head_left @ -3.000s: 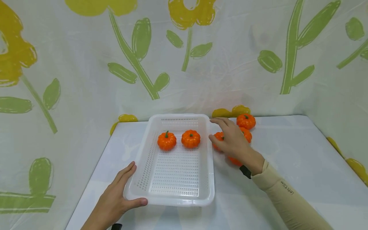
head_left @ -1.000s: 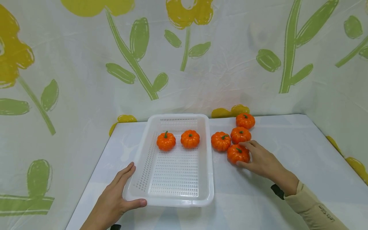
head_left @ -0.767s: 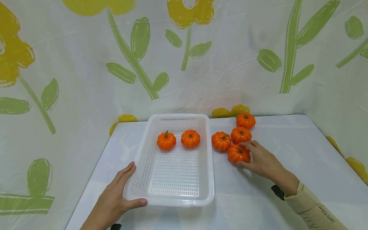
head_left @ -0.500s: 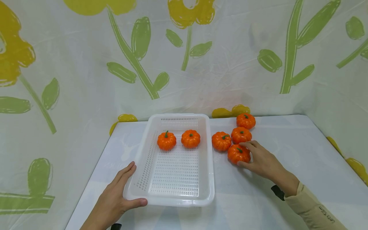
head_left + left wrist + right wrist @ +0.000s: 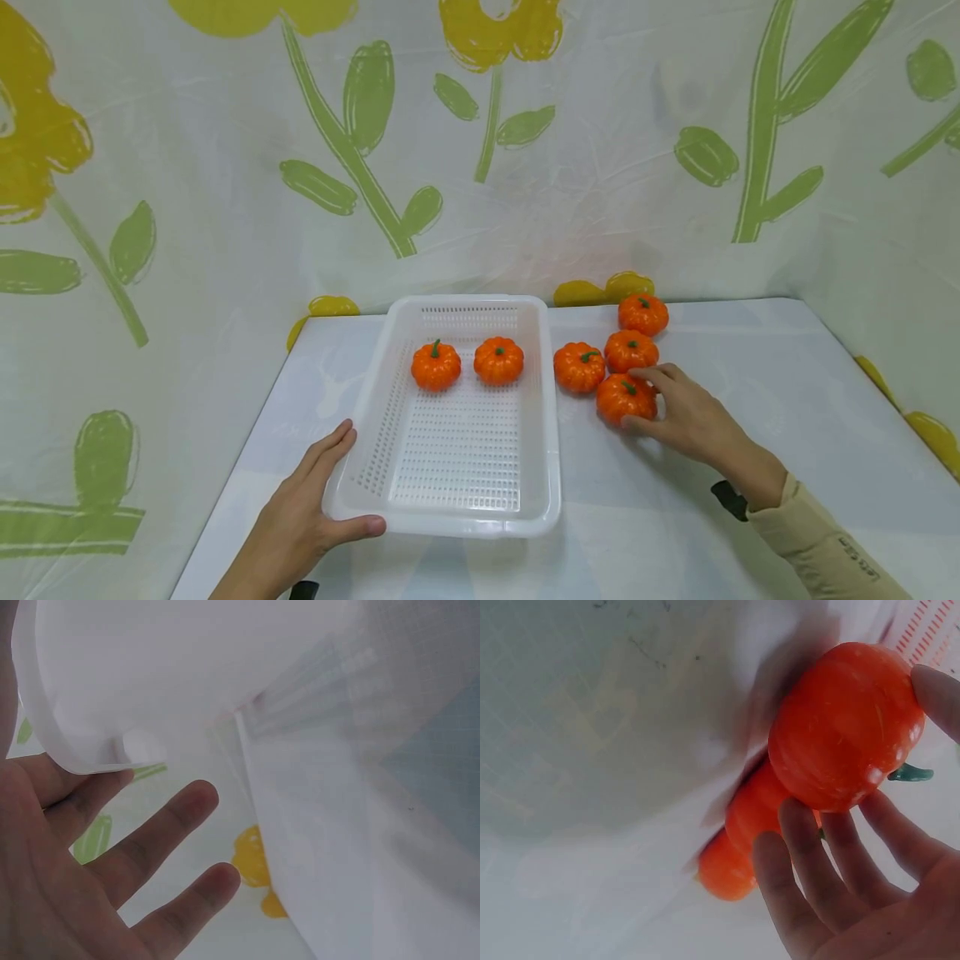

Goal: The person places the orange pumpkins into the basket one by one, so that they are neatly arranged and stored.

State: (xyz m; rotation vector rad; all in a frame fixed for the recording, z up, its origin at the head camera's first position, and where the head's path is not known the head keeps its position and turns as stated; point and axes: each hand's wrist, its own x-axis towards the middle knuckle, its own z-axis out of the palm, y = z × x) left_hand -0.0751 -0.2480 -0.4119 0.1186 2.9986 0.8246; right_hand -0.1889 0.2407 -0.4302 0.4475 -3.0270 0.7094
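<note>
My left hand [image 5: 302, 508] rests at the near left corner of a white plastic basket [image 5: 461, 527], thumb along the front rim and straight fingers spread against its side. Two orange pumpkins with green stems, a left one [image 5: 436, 367] and a right one [image 5: 498, 361], sit inside toward the back. On the table to the right, my right hand [image 5: 693, 419] holds the nearest small pumpkin [image 5: 622, 400] between thumb and fingertips. The right wrist view shows the thumb on one side of this pumpkin [image 5: 844, 727] and the fingers on the other.
Close beside the held pumpkin are three more: one by the basket wall [image 5: 578, 367], one behind it [image 5: 631, 351] and one at the back edge [image 5: 642, 314]. White cloth with printed flowers [image 5: 600, 167] hangs behind the white table [image 5: 787, 392].
Three seconds ago my right hand was beside the basket's right rim; it has moved right and nearer, onto the nearest pumpkin. Over the last second both hands have stayed almost still.
</note>
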